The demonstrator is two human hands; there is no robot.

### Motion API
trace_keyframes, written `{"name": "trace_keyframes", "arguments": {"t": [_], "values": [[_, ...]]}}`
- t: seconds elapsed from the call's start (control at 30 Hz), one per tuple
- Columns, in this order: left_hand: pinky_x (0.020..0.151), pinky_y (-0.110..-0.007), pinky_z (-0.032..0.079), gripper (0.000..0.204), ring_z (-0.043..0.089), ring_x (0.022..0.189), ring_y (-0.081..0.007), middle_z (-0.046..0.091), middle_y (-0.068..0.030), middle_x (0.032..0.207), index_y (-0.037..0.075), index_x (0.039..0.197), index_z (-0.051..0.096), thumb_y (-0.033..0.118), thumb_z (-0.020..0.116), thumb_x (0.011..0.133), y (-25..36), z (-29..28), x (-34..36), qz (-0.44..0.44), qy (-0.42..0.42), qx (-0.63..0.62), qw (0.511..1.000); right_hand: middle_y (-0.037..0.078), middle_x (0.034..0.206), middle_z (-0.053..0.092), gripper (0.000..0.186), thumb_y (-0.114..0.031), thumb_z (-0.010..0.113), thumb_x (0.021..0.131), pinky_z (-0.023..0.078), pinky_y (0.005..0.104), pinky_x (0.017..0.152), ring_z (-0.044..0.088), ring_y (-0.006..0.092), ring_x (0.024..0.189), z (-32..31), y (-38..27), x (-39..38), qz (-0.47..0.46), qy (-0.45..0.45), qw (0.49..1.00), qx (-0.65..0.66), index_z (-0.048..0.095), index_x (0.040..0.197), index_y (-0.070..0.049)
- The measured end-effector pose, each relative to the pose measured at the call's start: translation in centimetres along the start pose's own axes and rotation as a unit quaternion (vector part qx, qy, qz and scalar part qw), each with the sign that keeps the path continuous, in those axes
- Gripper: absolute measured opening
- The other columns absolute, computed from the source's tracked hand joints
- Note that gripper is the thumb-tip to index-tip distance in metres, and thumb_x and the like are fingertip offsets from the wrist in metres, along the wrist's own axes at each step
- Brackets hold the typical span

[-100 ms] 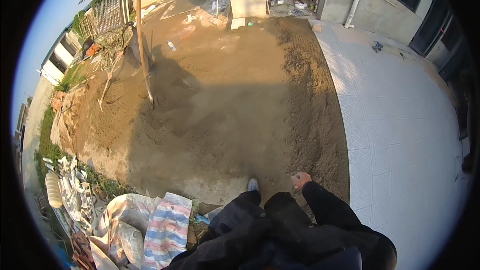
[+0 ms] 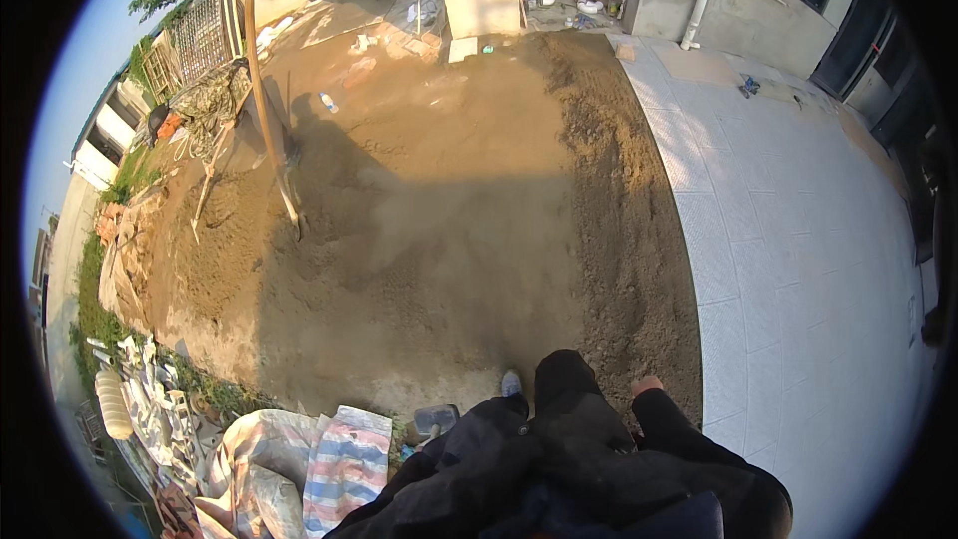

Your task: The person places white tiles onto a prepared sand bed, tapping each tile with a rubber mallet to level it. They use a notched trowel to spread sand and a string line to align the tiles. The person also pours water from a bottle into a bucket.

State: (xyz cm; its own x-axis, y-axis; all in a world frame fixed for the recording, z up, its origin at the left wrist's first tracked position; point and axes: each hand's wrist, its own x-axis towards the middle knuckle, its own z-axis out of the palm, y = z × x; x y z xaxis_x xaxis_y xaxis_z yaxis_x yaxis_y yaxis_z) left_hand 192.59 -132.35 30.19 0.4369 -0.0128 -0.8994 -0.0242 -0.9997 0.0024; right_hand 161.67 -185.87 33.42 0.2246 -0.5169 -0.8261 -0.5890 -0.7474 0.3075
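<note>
My right hand (image 2: 647, 385) hangs low beside my right thigh, above the strip of loose dark soil (image 2: 639, 289). Only the back of it shows past the black sleeve; its fingers are hidden, and I make out nothing in it. My left hand is out of view, covered by my dark clothes. Next to my left leg a grey flat blade-like piece (image 2: 436, 419) with rounded corners shows; whether I hold it cannot be seen. My legs stand on smoothed, damp-looking sand (image 2: 449, 269), one grey shoe (image 2: 511, 382) showing.
White paving slabs (image 2: 768, 269) border the soil on the right. A long wooden handle (image 2: 264, 110) stands tilted in the sand at left. A striped woven sheet (image 2: 349, 459) and a scrap heap (image 2: 150, 389) lie near left. A plastic bottle (image 2: 328, 102) lies farther off.
My right hand has moved right and back toward my body. My right knee has swung forward. The grey blade-like piece beside my left leg shows more. The view has shifted slightly.
</note>
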Motion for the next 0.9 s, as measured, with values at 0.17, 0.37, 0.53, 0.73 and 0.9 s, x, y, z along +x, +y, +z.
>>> {"name": "trace_keyframes", "arguments": {"t": [0.17, 0.37, 0.53, 0.73, 0.9], "values": [[0.056, -0.044, 0.055, 0.034, 0.07, 0.059, -0.028, 0.072, -0.0177, 0.076, -0.004, 0.088, 0.072, 0.028, 0.083, 0.08, 12.2, -16.1, 6.6, 0.089, 0.024, -0.093, 0.991, 0.005, 0.155, 0.054, 0.07, -0.066, 0.057, 0.099, 0.042, 0.0464, 0.113, 0.053, 0.0261, 0.142, 2.4, 5.8, 3.8, 0.049, -0.207, 0.977, 0.03, 0.055, 0.151, -0.019], [0.04, -0.04, 0.039, 0.018, 0.052, 0.043, -0.0218, 0.053, -0.0069, 0.062, -0.002, 0.085, 0.061, 0.005, 0.077, 0.083, 33.6, -34.0, 10.3, 0.029, -0.017, -0.374, 0.927, 0.01, 0.114, 0.069, 0.033, -0.032, 0.063, 0.099, 0.055, 0.0441, 0.079, 0.067, 0.029, 0.104, -15.6, 3.9, 17.5, 0.04, -0.127, 0.983, 0.128, 0.069, 0.124, -0.01], [0.041, -0.039, 0.039, 0.017, 0.052, 0.044, -0.0226, 0.055, -0.0074, 0.062, -0.003, 0.081, 0.062, 0.005, 0.077, 0.081, 46.0, -45.0, 12.6, 0.028, -0.066, -0.378, 0.923, 0.011, 0.075, 0.072, 0.034, -0.031, 0.068, 0.096, 0.054, 0.0363, 0.048, 0.071, 0.0196, 0.059, -44.9, -3.0, 28.4, -0.019, 0.094, 0.641, 0.762, 0.066, 0.11, 0.0], [0.043, -0.035, 0.04, 0.014, 0.054, 0.048, -0.0202, 0.057, -0.0074, 0.063, -0.002, 0.079, 0.064, 0.004, 0.076, 0.084, 60.4, -56.2, 18.7, 0.041, -0.08, -0.421, 0.903, 0.012, 0.082, 0.074, 0.036, -0.029, 0.066, 0.1, 0.059, 0.0332, 0.068, 0.073, 0.0181, 0.069, -71.6, -8.1, 30.1, -0.245, 0.138, 0.629, 0.725, 0.068, 0.11, 0.006], [0.043, -0.039, 0.042, 0.013, 0.056, 0.049, -0.0217, 0.058, -0.0085, 0.065, -0.001, 0.08, 0.064, 0.004, 0.074, 0.087, 72.2, -64.2, 30.4, 0.024, -0.119, -0.415, 0.902, 0.01, 0.084, 0.075, 0.037, -0.032, 0.066, 0.099, 0.058, 0.0306, 0.062, 0.075, 0.0168, 0.074, -78.0, -9.8, 37.7, -0.187, 0.086, 0.678, 0.706, 0.069, 0.11, 0.003]]}}
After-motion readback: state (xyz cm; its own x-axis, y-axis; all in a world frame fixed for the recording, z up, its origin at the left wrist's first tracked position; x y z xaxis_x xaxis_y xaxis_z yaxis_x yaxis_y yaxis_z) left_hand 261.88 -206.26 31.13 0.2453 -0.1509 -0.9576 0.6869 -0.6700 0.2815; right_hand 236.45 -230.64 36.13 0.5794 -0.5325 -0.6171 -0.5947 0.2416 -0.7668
